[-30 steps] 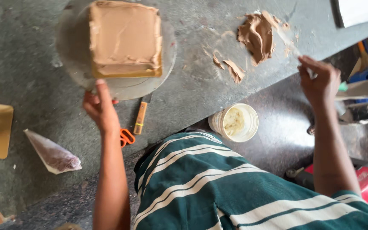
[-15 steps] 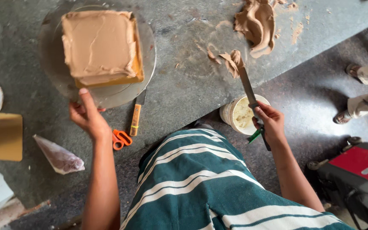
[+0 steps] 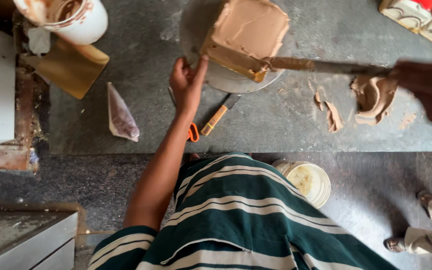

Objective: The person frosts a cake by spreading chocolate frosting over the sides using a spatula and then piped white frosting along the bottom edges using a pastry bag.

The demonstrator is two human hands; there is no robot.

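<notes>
Two hands: left hand (image 3: 186, 85) grip open, touching turntable (image 3: 211, 75); right hand (image 3: 426, 90) grip clamped on spatula (image 3: 321, 65) against cake (image 3: 248, 35).

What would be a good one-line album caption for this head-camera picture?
Left hand steadies the turntable while the right hand presses a long spatula against the brown-frosted square cake.

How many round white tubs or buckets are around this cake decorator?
2: a frosting-smeared white bucket on the counter's top left, and an open white tub on the floor by the striped shirt. Others may sit off-frame.

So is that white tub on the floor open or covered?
Open. The white tub shows no lid, and its pale yellowish inside is in plain view from above.
</notes>
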